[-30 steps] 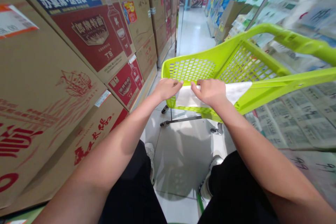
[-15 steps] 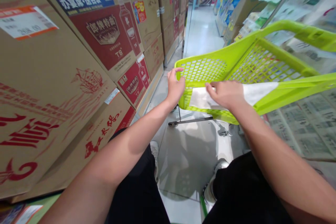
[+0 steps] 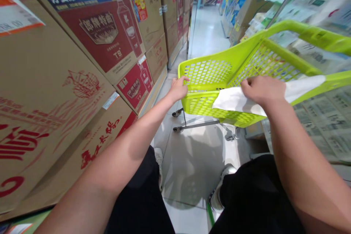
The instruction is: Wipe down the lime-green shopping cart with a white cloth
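Observation:
A lime-green shopping cart (image 3: 204, 104) stands sideways across the aisle in front of me, its basket wall full of small holes. My left hand (image 3: 178, 88) is closed around the rim at the cart's left corner. Over the near top rim drapes a white cloth (image 3: 231, 99). My right hand (image 3: 264, 89) presses this cloth against the rim, with its fingers curled over it. Parts of both hands' fingers are hidden behind the rim and the cloth.
Stacked cardboard cartons (image 3: 98, 33) with price tags line the left side. Packaged goods (image 3: 318, 117) fill the shelves at right, behind the cart. Below are the cart's wheels (image 3: 178, 129) and my shoes (image 3: 219, 190). A cardboard box (image 3: 248, 16) sits farther along the aisle.
My right hand has slid rightward along the cart's rim, taking the white cloth with it. My left hand keeps its place at the corner, its fingers now closed more tightly over the rim.

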Tool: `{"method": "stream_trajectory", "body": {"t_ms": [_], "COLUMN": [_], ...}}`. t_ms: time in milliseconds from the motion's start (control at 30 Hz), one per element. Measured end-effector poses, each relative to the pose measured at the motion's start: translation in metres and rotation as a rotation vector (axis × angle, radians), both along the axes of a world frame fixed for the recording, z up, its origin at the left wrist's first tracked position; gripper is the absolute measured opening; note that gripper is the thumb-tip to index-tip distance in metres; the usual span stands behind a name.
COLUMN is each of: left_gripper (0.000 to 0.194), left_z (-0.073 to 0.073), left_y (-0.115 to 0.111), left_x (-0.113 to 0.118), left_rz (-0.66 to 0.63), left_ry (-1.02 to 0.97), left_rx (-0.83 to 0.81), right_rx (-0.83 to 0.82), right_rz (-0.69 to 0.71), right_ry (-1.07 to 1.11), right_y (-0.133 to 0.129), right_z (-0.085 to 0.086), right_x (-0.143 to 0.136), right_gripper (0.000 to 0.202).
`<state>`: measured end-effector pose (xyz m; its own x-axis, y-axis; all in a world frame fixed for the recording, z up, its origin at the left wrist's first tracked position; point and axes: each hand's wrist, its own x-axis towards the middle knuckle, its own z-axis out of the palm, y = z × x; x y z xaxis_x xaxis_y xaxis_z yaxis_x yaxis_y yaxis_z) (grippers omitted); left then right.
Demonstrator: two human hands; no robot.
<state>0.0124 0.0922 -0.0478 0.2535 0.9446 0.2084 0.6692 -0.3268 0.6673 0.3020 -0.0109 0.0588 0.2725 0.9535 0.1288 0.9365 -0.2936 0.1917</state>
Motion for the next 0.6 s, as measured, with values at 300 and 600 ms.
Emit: {"method": "stream_trajectory", "body": {"t_ms": [300, 600], "left_gripper": [0.043, 0.035], "left_z": [0.026, 0.027], "left_y": [-0.009, 0.008], "left_x": [-0.011, -0.029], "left_rz": [-0.324, -0.465], "left_ry": [0.207, 0.059], "left_rx": [0.144, 0.067], "right_rx": [0.05, 0.02], "right_rz": [0.667, 0.16], "right_ry": [0.071, -0.045], "right_y": [-0.013, 0.008], "right_z": [-0.035, -0.009], "right_x": [-0.108, -0.021], "right_gripper": [0.061, 0.063]}}
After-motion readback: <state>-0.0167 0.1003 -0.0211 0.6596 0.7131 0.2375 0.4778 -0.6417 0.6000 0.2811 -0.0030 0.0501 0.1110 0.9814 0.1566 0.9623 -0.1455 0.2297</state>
